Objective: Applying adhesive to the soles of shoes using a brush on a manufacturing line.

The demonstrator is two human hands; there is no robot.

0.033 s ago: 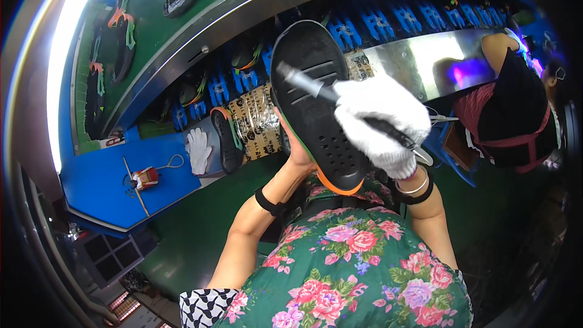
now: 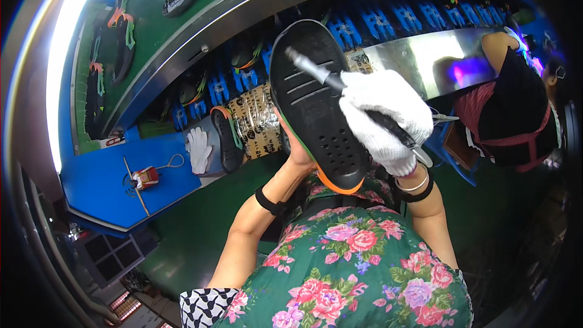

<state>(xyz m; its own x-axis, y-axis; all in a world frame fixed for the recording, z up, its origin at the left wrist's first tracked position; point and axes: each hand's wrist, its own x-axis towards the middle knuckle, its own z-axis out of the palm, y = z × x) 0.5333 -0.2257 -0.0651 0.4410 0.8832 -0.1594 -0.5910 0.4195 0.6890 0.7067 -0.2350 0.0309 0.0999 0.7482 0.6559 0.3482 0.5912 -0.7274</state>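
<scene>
A black shoe (image 2: 316,112) with orange and green trim is held up in front of me, its flat side with grooves and small holes facing me. Bare, my left hand (image 2: 296,147) grips it along the left edge, with most of the fingers hidden behind it. My right hand (image 2: 388,115), in a white knitted glove, is closed around the dark handle of a slim brush (image 2: 311,69) with a pale metal-looking neck. The brush's brownish tip is over the upper grooves; whether it touches the surface I cannot tell.
Beyond the shoe runs a line with blue holders (image 2: 379,23) and a metal edge (image 2: 419,54). At left, a blue table (image 2: 97,176) bears a small red container (image 2: 146,177); near it lie a white glove (image 2: 198,149) and another shoe (image 2: 226,140). A co-worker (image 2: 510,109) is at right.
My right hand and the brush have shifted slightly to the right, with the brush tip a little higher on the shoe. The left hand and shoe have hardly moved.
</scene>
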